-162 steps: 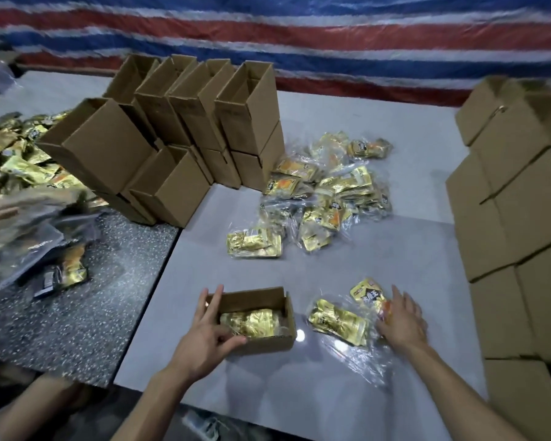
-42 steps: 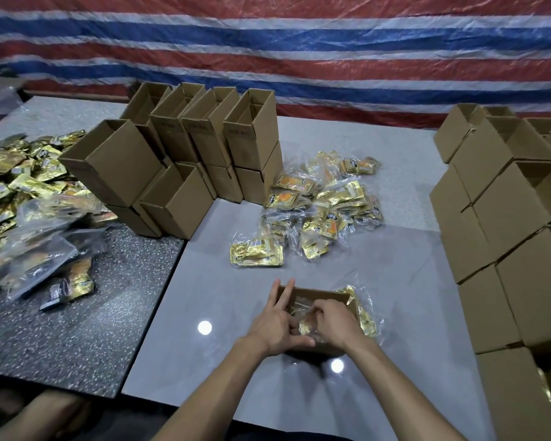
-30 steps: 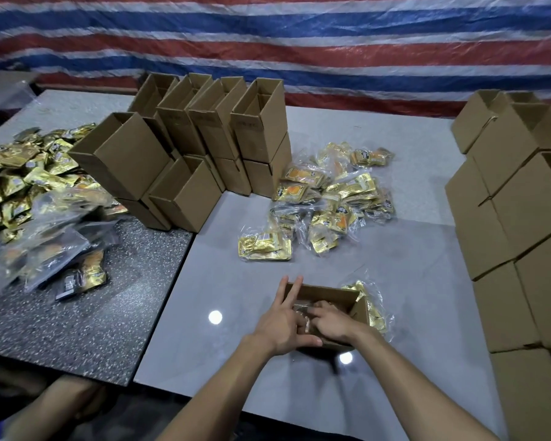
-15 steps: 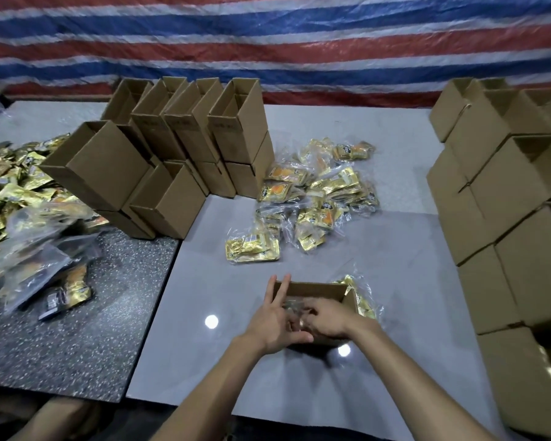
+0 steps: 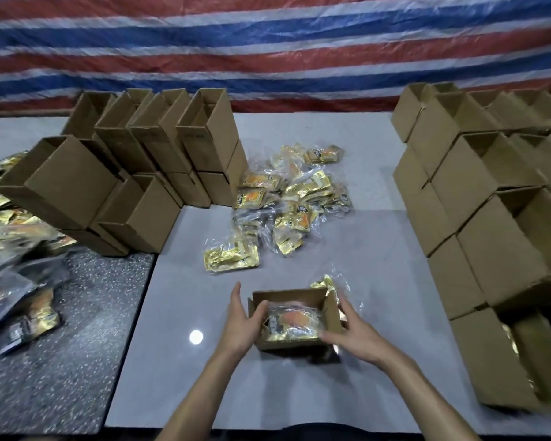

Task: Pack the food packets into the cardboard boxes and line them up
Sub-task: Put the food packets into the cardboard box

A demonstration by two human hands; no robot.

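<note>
As left hand (image 5: 240, 323) and right hand (image 5: 357, 337) clamp opposite walls of the small brown cardboard box (image 5: 287, 344), gold foil packet (image 5: 295, 323) inside between their fingers, packing seems done; next, carrying it level into line.

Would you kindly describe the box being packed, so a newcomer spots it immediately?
Find the pale grey middle table. Near its front edge, a small cardboard box sits between the left hand and right hand. Unlike the stacked boxes either side, it stands alone, a packet inside.
</note>
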